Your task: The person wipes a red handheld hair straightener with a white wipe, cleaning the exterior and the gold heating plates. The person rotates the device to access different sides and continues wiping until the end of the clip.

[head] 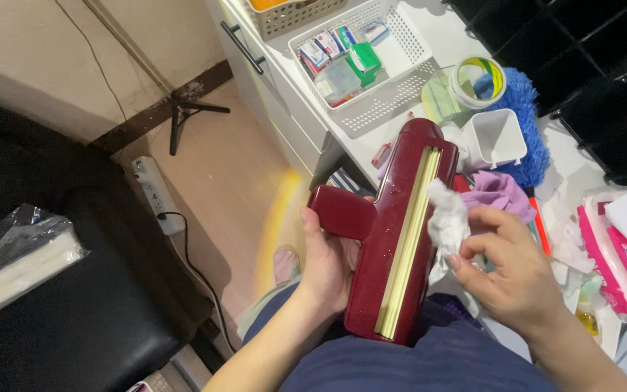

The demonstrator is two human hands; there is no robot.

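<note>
At the far left, a clear plastic bag of white tissues (16, 265) lies on a black cushioned seat (96, 290). Beside the seat, on the pale wooden floor (234, 189), a white power strip (155, 194) trails a dark cable, and the black foot of a stand (183, 116) sits nearer the wall.

Toward the middle, the left hand (328, 265) has its grip closed around the dark red, glossy plastic roller-shaped device (393, 239), thumb lying along the stubby handle, fingers hidden beneath. The device rests tilted over the person's lap, above the blue trousers (415, 363), with a pale yellow strip running down its long slot (small droplets or specks show on the red surface).

Just right of it, the right hand (513, 276) pinches a crumpled white tissue (445, 225) between thumb and fingertips, grip closed on it; the tissue touches the device's edge beside the yellow strip.

Behind, on the white desk (429, 29), stands a white perforated plastic basket (379, 62) holding small boxes. Further right are a roll of tape (478, 80), a white square cup (498, 138), a blue fluffy duster (524, 123) and a lilac cloth (498, 192). At the far right lies a pink and white pack of tissues (618, 254).
</note>
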